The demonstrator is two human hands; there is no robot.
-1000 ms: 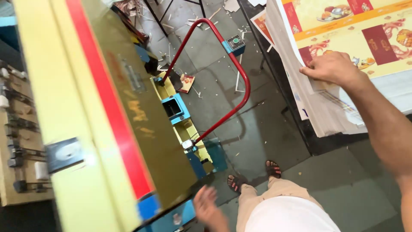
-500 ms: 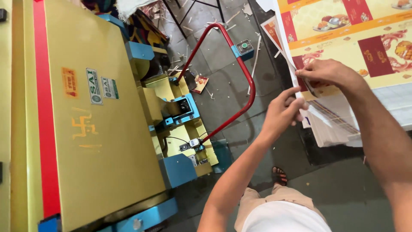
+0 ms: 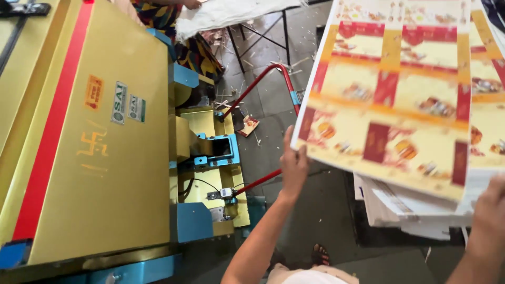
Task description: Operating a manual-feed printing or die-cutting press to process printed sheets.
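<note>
A large printed cardboard sheet (image 3: 394,94), yellow with red and orange panels, is lifted and tilted above a stack of similar sheets (image 3: 415,210) at the right. My left hand (image 3: 294,165) grips the sheet's lower left corner. My right hand (image 3: 489,215) holds its lower right edge, partly cut off by the frame. The sheet is blurred by motion.
A big yellow machine (image 3: 94,147) with a red stripe and blue fittings fills the left side. A red tubular guard bar (image 3: 263,84) curves out from it over the grey floor. Another person in patterned clothing (image 3: 179,31) stands at the top beside a white-covered table (image 3: 231,10).
Both hands have lifted one printed sheet off the stack and raised it toward me. The camera has swung, so the machine's yellow face shows more fully.
</note>
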